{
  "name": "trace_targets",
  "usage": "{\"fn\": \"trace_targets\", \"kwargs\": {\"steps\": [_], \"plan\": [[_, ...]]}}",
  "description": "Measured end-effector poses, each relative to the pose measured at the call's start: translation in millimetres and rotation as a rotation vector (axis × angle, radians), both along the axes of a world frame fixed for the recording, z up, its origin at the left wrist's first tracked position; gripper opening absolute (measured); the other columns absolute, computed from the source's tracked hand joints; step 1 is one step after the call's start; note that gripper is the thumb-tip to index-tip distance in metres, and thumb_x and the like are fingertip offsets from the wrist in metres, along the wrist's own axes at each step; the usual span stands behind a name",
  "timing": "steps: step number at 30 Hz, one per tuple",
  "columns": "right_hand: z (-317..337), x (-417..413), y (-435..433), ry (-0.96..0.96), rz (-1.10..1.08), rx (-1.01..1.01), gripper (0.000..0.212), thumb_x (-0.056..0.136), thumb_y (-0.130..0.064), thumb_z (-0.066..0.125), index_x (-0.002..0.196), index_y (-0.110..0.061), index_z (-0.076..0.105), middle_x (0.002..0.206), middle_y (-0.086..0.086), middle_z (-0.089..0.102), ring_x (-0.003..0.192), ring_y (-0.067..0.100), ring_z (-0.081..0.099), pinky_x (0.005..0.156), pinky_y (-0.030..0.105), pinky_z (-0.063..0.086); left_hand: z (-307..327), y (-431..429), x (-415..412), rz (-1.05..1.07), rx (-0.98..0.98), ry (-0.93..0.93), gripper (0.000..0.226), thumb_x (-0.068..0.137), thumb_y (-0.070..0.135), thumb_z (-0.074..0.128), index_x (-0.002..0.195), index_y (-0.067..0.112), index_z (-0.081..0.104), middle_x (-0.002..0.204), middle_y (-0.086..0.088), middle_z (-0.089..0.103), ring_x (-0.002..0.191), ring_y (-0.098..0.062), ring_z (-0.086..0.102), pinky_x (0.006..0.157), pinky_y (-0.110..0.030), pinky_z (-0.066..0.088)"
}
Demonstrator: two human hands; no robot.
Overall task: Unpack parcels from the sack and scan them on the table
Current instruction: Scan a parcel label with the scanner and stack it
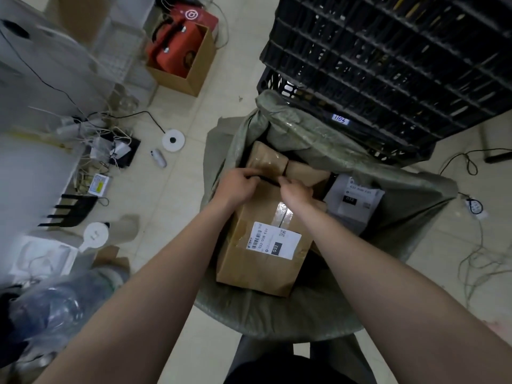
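Two bare forearms reach down from the bottom edge, straight into the open mouth of the grey-green sack (277, 314), which stands on the pale tiled floor (194, 212). Right on top, nearest us, lies the cardboard box (257, 270), broad side up, its white label (274, 239) reading 032. Both hands are at the box's far edge. The left hand (238, 184) has its fingers curled tight around one end of a thin black strap (266, 180). The right hand (296, 191) pinches the other end, fingers bent in, and the strap runs in a short line between them across the box top. Just beyond the knuckles, brown paper parcels (266, 159) sit side by side deeper in the sack, with a dark band showing where they meet. Off to the right, just beside the box, a grey parcel (354, 203) with its own white label leans against the sack wall. Further out, the sack's far rim is pressed up against a stack of black plastic crates (388, 65), a small tag on a lower one. Over on the left, a tangle of cables (110, 145) and a white disc (173, 139) lie on the floor. At the back, an open carton (182, 73) holds a red bag (174, 42).
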State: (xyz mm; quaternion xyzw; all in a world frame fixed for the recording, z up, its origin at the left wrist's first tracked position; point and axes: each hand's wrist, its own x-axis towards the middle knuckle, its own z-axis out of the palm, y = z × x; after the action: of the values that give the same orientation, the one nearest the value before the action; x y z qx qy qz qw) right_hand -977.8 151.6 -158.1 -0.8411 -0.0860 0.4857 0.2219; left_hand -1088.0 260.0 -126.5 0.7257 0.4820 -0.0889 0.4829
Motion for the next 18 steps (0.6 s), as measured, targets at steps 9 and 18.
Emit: {"fn": "trace_targets", "kwargs": {"steps": [9,18], "plan": [[-13,0,9,-0.097,0.063,-0.047,0.037,0.102,-0.032,0.035,0.122,-0.028,0.065,0.142,0.006,0.054,0.137,0.037,0.028,0.103,0.048,0.02,-20,15,-13,0.308,0.053,0.021,0.023,0.095,0.017,0.053,0.088,0.028,0.073,0.07,0.007,0.063,0.056,-0.006,0.052,0.048,-0.02,0.034],[-23,28,52,-0.07,0.254,-0.135,0.07,0.102,-0.059,0.02,0.154,-0.017,0.043,0.167,0.008,0.029,0.156,0.032,0.012,0.121,0.059,0.003,-24,17,-19,0.493,-0.003,-0.004,0.017,0.087,0.036,0.058,0.08,0.032,0.073,0.086,0.019,0.071,0.082,-0.006,0.066,0.073,-0.029,0.048]]}}
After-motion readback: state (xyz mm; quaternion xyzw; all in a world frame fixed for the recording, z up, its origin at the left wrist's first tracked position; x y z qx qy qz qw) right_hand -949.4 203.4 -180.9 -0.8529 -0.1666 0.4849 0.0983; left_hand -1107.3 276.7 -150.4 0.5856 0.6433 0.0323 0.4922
